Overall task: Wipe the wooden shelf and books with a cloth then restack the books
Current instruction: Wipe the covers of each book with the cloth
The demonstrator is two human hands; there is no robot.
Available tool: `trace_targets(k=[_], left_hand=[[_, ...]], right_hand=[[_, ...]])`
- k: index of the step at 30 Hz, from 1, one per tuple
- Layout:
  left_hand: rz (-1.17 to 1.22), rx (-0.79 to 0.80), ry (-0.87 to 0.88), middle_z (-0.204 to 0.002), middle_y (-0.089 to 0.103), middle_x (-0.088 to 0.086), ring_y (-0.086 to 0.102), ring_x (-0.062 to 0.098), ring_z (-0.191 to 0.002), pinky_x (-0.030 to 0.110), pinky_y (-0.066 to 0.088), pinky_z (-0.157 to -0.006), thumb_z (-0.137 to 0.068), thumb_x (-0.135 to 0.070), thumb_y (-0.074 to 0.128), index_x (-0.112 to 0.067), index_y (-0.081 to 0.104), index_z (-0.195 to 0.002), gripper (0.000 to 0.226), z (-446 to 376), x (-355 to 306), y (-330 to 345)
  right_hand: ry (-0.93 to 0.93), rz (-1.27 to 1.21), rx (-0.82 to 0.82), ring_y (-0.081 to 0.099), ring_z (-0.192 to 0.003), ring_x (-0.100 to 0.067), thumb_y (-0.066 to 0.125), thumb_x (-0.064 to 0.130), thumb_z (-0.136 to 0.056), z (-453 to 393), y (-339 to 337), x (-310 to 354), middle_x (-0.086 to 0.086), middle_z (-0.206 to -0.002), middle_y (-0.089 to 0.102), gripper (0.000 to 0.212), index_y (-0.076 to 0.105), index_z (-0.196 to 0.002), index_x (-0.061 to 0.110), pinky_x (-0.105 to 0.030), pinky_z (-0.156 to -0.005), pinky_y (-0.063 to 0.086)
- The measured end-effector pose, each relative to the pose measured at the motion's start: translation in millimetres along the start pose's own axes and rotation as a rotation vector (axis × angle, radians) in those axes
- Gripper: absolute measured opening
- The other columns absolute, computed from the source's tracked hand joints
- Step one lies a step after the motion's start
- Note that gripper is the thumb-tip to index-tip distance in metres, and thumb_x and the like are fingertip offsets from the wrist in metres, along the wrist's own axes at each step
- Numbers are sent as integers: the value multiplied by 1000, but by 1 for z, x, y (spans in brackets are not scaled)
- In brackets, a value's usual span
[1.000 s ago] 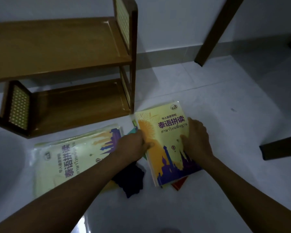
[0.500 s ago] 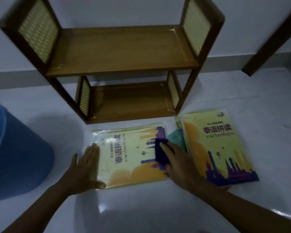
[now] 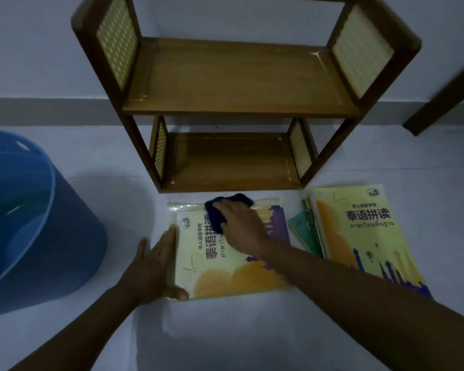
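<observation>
Right hand [image 3: 243, 226] pressing a dark blue cloth [image 3: 220, 210] onto the far end of the yellow book [image 3: 225, 266], fingers curled over the wad; book's long axis running toward the body, so wiping stroke judged to pull nearward. Left hand [image 3: 156, 266] flat, fingers straight, bracing the book's left edge, thumb at the near corner. Beyond: second stack of books [image 3: 359, 231] just right on the pale floor [image 3: 252, 330], empty wooden shelf [image 3: 239, 79] against the wall behind, blue tub [image 3: 38, 223] at left.
</observation>
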State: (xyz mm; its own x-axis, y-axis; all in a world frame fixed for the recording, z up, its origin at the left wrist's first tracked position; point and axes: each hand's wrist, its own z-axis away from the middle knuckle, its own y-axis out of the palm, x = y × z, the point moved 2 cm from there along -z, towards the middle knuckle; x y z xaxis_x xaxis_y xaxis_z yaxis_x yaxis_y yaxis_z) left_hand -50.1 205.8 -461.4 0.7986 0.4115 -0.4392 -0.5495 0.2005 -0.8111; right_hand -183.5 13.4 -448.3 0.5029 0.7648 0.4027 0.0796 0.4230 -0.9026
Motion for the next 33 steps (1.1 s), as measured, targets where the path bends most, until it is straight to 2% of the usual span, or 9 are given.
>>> trace_targets(k=[2,7,9,12,15,21,25,29,33], left_hand=[[10,-14,11,-159,-7,1,2,20,-146,47,-14,-115,-40,-93,45,-14,-29,-144,150,2,-1,2],[-73,-25,66,-160,-4,5,2,20,-148,52,-7,-115,-50,-90,53,-8,-21,-146,146,-2,12,7],[-56,-23,40,-159,-8,2,-2,15,-146,51,-14,-115,-48,-90,55,-12,-24,-146,148,-2,8,4],[-38,-18,17,-160,-5,1,2,16,-146,50,-20,-113,-48,-85,62,-15,-27,-145,150,-1,4,3],[-81,-4,20,-160,-3,5,-6,15,-144,50,-21,-111,-49,-86,61,-13,-27,-145,150,0,3,2],[-162,38,-4,-160,-10,7,-15,12,-140,51,-18,-112,-51,-83,62,-11,-27,-144,148,-4,-5,-3],[-220,75,-44,-160,-11,9,-5,22,-147,51,-18,-111,-48,-89,57,-7,-25,-145,151,-3,-3,0],[-430,35,-35,-155,-8,28,-3,41,-145,59,-4,-115,-62,-75,62,-4,-9,-149,133,-4,-35,-5],[-464,-60,277,-141,42,31,41,46,-130,62,31,-105,-64,-81,51,-19,42,-138,96,-2,-89,26]], right_hand=[[16,90,-41,37,-129,-34,55,16,-85,3,2,16,-7,-149,36,60,33,-141,23,-49,-99,39],[-468,42,117,50,-111,-27,52,33,-89,60,38,91,-1,-131,52,34,48,-122,24,-44,-85,45],[-384,32,44,55,-111,-23,55,24,-87,43,17,62,0,-130,57,36,52,-123,24,-41,-85,47],[77,-15,-130,61,-104,-27,56,16,-82,26,-17,-24,-4,-120,64,40,58,-122,20,-40,-81,52],[174,149,-142,56,-109,-32,60,15,-75,51,-14,-48,-3,-132,56,48,56,-123,19,-44,-85,47],[-296,54,67,59,-113,-19,48,24,-68,115,24,20,9,-131,59,43,56,-110,32,-36,-83,52],[251,-138,-58,50,-118,-24,54,19,-77,119,-11,-57,-5,-134,54,52,50,-128,23,-39,-95,46],[451,-137,-47,43,-121,-28,54,15,-89,144,-15,-76,-11,-139,43,58,33,-143,12,-40,-100,40],[498,-215,-25,46,-114,-27,52,17,-90,148,-9,-76,-11,-133,45,55,33,-141,13,-40,-94,43]])
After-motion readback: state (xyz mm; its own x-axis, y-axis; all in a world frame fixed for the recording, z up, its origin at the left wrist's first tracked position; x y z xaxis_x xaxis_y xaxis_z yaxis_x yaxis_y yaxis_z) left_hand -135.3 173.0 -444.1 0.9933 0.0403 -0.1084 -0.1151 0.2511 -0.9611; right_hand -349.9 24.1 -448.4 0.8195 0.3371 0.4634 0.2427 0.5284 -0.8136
